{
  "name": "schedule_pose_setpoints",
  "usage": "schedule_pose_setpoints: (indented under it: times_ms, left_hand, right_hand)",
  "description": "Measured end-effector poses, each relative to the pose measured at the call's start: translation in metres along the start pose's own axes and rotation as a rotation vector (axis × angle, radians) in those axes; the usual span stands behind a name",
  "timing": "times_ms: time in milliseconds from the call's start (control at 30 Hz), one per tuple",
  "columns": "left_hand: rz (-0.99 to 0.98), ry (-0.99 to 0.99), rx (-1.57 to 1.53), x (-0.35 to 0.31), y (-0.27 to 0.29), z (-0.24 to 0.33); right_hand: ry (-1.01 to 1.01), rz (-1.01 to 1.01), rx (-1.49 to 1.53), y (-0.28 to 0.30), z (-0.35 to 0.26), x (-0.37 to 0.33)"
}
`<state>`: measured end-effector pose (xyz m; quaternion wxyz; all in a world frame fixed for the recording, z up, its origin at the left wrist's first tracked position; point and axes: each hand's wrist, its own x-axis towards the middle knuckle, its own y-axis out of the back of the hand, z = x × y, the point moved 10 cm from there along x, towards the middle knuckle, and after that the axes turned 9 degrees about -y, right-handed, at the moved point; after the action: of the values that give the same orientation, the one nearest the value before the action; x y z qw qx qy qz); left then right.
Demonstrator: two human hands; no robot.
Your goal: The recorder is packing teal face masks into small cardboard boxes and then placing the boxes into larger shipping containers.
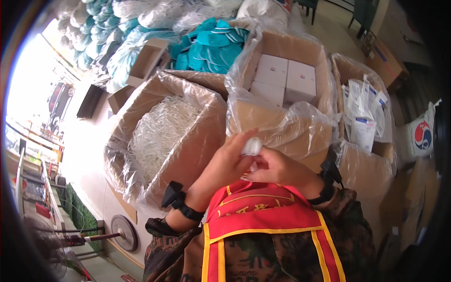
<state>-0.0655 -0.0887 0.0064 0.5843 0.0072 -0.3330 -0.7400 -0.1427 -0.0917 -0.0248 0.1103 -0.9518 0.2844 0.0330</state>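
Observation:
In front of my chest, both hands meet around a small white bundle (252,146), whose exact kind I cannot make out. My left hand (233,152) has its fingers curled against the bundle's left side, with the index finger reaching over the top. From the right, my right hand (274,165) closes its fingertips on the lower part. Just beyond and to the left is a plastic-lined carton (197,145) with a heap of thin white strands (162,124). Straight ahead stands another lined carton (277,120) with white boxes (300,77) inside.
Farther back, a carton holds a pile of teal pads (213,44). A lined carton (364,162) at the right contains white printed packets (364,129). Stuffed plastic bags (136,51) are stacked at the far left. A fan (47,244) stands at the lower left.

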Motion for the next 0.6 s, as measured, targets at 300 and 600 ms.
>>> schedule_pose_setpoints:
  times_ms: [300, 600]
  left_hand:
    - [0.139, 0.066, 0.042, -0.008, 0.041, -0.010]
    - [0.583, 0.214, 0.610, -0.021, 0.185, -0.085]
  right_hand:
    - [0.161, -0.041, -0.374, -0.018, -0.031, 0.021]
    - [0.230, -0.075, -0.625, 0.035, -0.045, 0.040]
